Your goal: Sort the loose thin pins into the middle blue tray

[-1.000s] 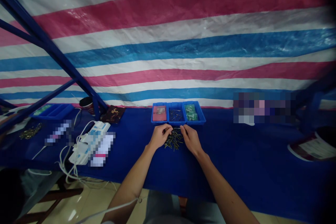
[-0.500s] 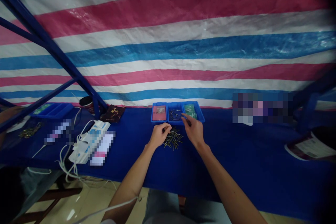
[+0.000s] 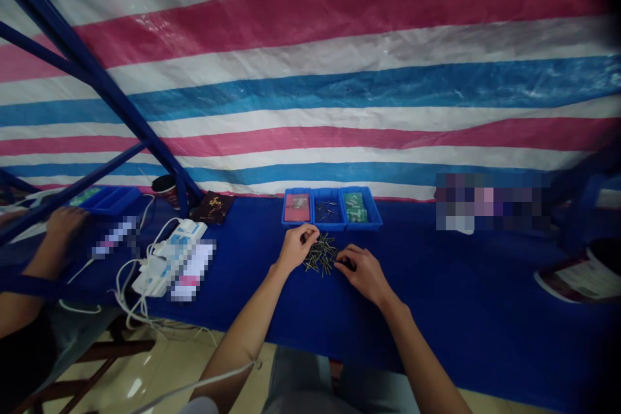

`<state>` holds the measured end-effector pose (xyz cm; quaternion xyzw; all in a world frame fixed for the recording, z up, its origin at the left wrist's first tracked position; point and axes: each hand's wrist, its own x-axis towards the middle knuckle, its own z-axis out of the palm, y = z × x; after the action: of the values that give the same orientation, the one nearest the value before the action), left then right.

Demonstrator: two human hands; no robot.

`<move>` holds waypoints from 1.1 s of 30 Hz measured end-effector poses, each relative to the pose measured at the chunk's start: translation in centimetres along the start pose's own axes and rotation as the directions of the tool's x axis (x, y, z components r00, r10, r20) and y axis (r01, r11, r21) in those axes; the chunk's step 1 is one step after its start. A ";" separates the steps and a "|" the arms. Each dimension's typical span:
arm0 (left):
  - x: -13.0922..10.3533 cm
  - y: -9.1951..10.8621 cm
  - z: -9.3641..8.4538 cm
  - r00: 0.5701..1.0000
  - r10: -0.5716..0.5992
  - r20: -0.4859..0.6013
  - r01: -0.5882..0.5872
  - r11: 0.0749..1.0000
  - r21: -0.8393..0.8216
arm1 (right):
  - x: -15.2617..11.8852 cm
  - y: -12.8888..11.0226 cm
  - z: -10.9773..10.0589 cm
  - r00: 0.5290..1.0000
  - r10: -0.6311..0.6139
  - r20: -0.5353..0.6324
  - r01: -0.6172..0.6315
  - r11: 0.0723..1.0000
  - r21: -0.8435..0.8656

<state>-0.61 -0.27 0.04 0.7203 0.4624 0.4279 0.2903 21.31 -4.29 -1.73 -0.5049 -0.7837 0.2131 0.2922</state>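
Note:
A loose pile of thin, brass-coloured metal pieces (image 3: 320,257), like long screws or nails, lies on the blue tabletop. At its left edge is my left hand (image 3: 297,249), thumb and fingers closed in a pinch; what they hold, if anything, is too small to tell. My right hand (image 3: 363,268) sits at the pile's right edge, fingertips pinched together beside the pieces. Behind both hands stands a blue tray (image 3: 345,220). Its left compartment has a pink card (image 3: 297,207), the middle one several thin metal pieces (image 3: 326,211), and the right one green-and-clear packets (image 3: 356,208).
On the left are a white power strip (image 3: 156,270) with tangled cables, a dark packet (image 3: 213,207) and a cup (image 3: 163,186). A co-worker's hand (image 3: 65,223) is near another blue tray (image 3: 114,199). A large dark-and-white container (image 3: 577,275) stands right.
My right hand has moved from above the tray down to the pile's right edge. The left hand stays nearly in place. The co-worker's hand has come into view at the left.

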 end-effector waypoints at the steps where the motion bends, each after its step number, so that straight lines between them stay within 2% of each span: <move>1: 0.0 0.0 0.0 1.000 0.002 -0.001 -0.002 1.000 -0.004 | 0.0 0.0 0.0 1.000 0.003 0.006 -0.003 1.000 -0.011; 9: 0.0 0.1 0.1 1.000 0.006 -0.025 -0.007 1.000 -0.028 | 0.2 0.1 -0.4 0.999 0.029 0.021 -0.030 0.999 0.045; 14: -0.1 -0.2 0.1 1.000 0.013 -0.009 -0.013 1.000 -0.011 | 0.5 0.0 -1.6 1.000 0.019 0.001 -0.019 0.997 0.068; 21: 0.0 -0.9 0.2 0.995 0.084 -0.044 -0.081 0.995 0.063 | 0.8 -0.3 -3.2 0.999 0.015 -0.049 -0.012 0.998 0.062; 29: -0.1 -1.4 0.2 0.999 0.041 -0.026 -0.040 0.998 0.045 | 4.6 -2.6 -1.9 0.984 -0.093 -0.150 0.110 0.988 0.112; 33: 0.0 -1.4 0.1 1.000 0.009 -0.027 -0.008 1.000 0.030 | 5.6 -3.2 -1.3 0.970 -0.071 -0.233 0.112 0.980 0.166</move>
<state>-1.08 0.27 -1.15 0.7205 0.4697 0.4319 0.2715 18.30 -0.37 2.58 -0.4608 -0.7458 0.2098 0.4330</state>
